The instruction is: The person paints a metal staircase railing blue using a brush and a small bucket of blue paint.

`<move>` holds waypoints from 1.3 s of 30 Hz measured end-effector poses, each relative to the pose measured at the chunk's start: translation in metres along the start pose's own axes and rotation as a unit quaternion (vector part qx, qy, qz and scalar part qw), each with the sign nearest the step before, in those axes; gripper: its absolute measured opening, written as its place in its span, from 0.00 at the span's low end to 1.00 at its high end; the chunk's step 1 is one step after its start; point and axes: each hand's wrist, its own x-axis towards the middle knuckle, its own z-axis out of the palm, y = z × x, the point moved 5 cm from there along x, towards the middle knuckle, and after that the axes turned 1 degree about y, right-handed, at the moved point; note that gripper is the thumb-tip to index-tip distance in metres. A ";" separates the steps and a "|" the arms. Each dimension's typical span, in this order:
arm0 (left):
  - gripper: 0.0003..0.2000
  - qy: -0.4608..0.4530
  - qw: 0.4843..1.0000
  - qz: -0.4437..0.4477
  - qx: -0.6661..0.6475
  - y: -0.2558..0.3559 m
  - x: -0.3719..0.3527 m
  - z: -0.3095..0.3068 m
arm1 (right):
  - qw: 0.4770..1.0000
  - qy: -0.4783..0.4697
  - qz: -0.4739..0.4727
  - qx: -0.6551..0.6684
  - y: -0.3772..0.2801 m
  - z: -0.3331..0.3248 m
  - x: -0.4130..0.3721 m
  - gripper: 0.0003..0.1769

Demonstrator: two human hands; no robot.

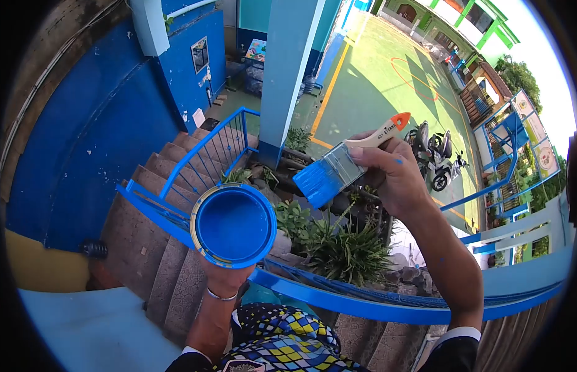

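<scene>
My left hand (228, 280), with a bangle at the wrist, holds a round paint can (271, 224) from below, its fingers mostly hidden under the can. The can is uncovered, and blue paint (233, 222) shows inside; dried paint marks its rim. To the right and a little higher, my right hand (397, 177) grips a wide paintbrush (345, 162) by its pale, orange-tipped handle near the metal ferrule. Blue paint coats the bristles, which point down and left toward the can without touching it. Small blue spots mark my right hand.
A blue metal railing (363, 304) curves just in front of me. Steps (158, 248) descend on the left beside a blue wall (84, 161). Beyond the railing are plants (347, 251), a pale blue pillar (285, 74), parked motorbikes (434, 155) and a green court (363, 87).
</scene>
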 end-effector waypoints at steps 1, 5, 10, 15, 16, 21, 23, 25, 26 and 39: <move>0.35 -0.019 1.000 -0.006 0.010 0.005 0.001 0.002 | 0.999 -0.001 0.043 0.018 0.017 -0.016 0.004 0.19; 0.30 -0.036 0.998 -0.019 -0.042 0.028 0.007 0.023 | 0.978 -0.039 0.192 0.068 0.113 -0.046 0.008 0.19; 0.31 -0.050 0.997 0.050 0.021 0.082 0.017 -0.012 | 0.930 -0.112 0.341 0.081 0.236 -0.037 0.004 0.24; 0.38 -0.062 0.996 0.059 0.005 0.122 0.012 -0.027 | 0.944 -0.155 0.289 0.032 0.282 0.008 0.019 0.21; 0.38 -0.055 0.996 0.066 0.007 0.127 0.010 -0.027 | 0.946 -0.160 0.280 0.022 0.287 0.015 0.020 0.20; 0.39 -0.031 0.996 0.087 0.003 0.138 0.013 -0.041 | 0.928 -0.253 0.268 -0.052 0.281 0.032 0.014 0.19; 0.39 -0.030 0.996 0.087 -0.002 0.137 0.014 -0.045 | 0.910 -0.292 0.288 -0.054 0.273 0.019 0.002 0.19; 0.39 -0.029 0.996 0.086 -0.007 0.136 0.016 -0.047 | 0.891 -0.327 0.309 -0.062 0.258 -0.002 -0.011 0.19; 0.40 -0.028 0.996 0.087 -0.009 0.136 0.016 -0.047 | 0.881 -0.342 0.319 -0.069 0.247 -0.016 -0.016 0.19; 0.41 -0.019 0.995 0.097 -0.023 0.143 0.013 -0.064 | 0.786 -0.476 0.371 0.132 0.333 0.022 0.022 0.19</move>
